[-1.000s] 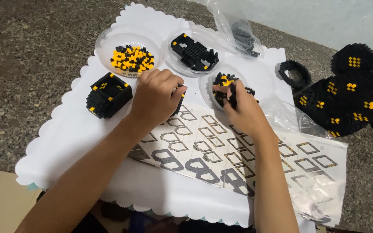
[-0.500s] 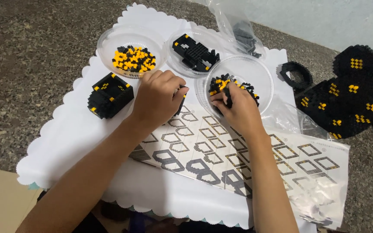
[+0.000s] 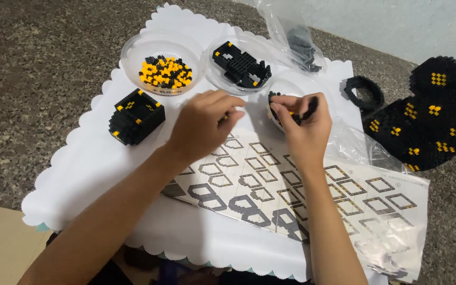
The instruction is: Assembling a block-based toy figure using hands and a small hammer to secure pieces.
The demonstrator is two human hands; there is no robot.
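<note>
A person's two bare hands work over a white scalloped mat (image 3: pixel 80 174) laid on speckled stone. Three clear round dishes sit along the mat's far edge. The first dish (image 3: pixel 133 50) holds loose orange and black bricks. The second dish (image 3: pixel 215 74) holds one black brick assembly. The third dish (image 3: pixel 291 83), on the right, holds a few black and orange bricks and is partly hidden by the right hand.

The right hand (image 3: pixel 304 126) is at the near rim of that third dish, fingers pinched on a small black piece (image 3: pixel 310 108). The left hand (image 3: pixel 201 124) is loosely curled, fingertips drawn together near the right hand; whether it grips anything cannot be told.

One black brick box (image 3: pixel 135 116) with orange dots stands on the mat, left of the hands. One printed instruction sheet (image 3: pixel 354 190) lies under the wrists. One plastic bag (image 3: pixel 296 42) of dark pieces lies behind the dishes. One large black model (image 3: pixel 428 121) with orange dots and one black ring (image 3: pixel 364 92) rest to the right, off the mat.

Compared with half a second ago, the right hand has drawn back from inside the dish to its near rim, and the left hand's fingers now reach toward the right hand.
</note>
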